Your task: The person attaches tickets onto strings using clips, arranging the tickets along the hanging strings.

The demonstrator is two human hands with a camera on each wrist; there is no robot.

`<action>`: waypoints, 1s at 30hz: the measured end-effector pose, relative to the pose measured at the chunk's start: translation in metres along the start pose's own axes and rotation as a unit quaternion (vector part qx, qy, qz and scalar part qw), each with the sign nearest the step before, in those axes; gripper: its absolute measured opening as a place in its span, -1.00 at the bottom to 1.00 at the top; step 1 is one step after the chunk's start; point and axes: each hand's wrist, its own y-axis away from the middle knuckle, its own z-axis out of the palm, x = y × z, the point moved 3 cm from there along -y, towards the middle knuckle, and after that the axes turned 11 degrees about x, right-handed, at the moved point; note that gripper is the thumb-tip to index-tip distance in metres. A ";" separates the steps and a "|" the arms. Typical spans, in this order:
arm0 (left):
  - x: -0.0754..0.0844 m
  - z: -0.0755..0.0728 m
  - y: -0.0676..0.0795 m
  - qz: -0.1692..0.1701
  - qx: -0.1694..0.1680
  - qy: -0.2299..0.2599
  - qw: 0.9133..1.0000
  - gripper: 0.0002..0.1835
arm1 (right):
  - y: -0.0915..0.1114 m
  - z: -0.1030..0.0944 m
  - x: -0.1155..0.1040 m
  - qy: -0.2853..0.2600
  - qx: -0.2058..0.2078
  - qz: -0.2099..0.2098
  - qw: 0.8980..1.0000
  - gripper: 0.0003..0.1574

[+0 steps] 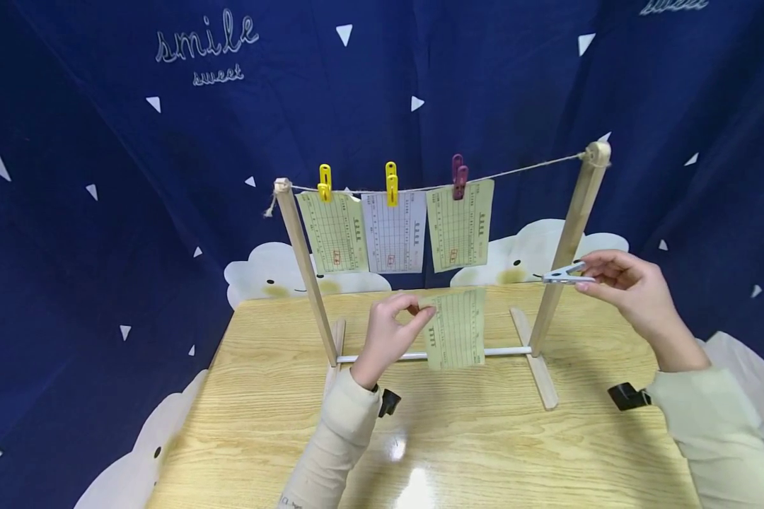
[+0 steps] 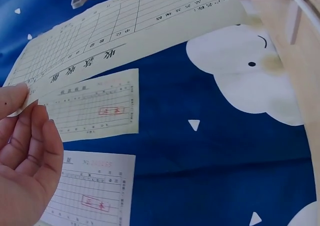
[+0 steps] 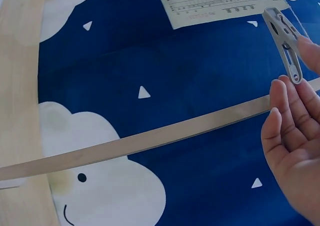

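My left hand (image 1: 395, 332) pinches a pale green receipt sheet (image 1: 456, 329) by its left edge, below the string (image 1: 516, 171). In the left wrist view the thumb and a finger grip a corner of that sheet (image 2: 150, 23). My right hand (image 1: 637, 297), by the rack's right post, holds a light grey clothespin (image 1: 563, 274) between thumb and fingers, its tip toward the left. Clipped on the string hang a green sheet (image 1: 334, 237) and a white sheet (image 1: 396, 237), each under a yellow clothespin, and another green sheet (image 1: 461, 230) under a purple clothespin (image 1: 460, 180).
The string runs between the left wooden post (image 1: 305, 268) and the right post (image 1: 569, 244), rising to the right. A white bar (image 1: 509, 350) joins the posts low down. The rack's feet stand on a wooden table (image 1: 274, 424). Behind hangs a dark blue curtain (image 1: 356, 113).
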 end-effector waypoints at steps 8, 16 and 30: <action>0.006 0.004 -0.013 0.005 0.008 0.030 1.000 -0.93 | -0.012 0.004 -0.015 -0.041 0.003 -0.018 0.999 -0.58; 0.008 0.007 -0.025 -0.016 0.014 0.051 0.998 -0.94 | -0.026 0.005 -0.031 -0.080 0.010 -0.035 0.996 -0.58; 0.014 0.019 -0.051 -0.027 0.025 0.076 0.996 -0.95 | -0.061 0.004 -0.060 -0.173 0.017 -0.041 0.984 -0.51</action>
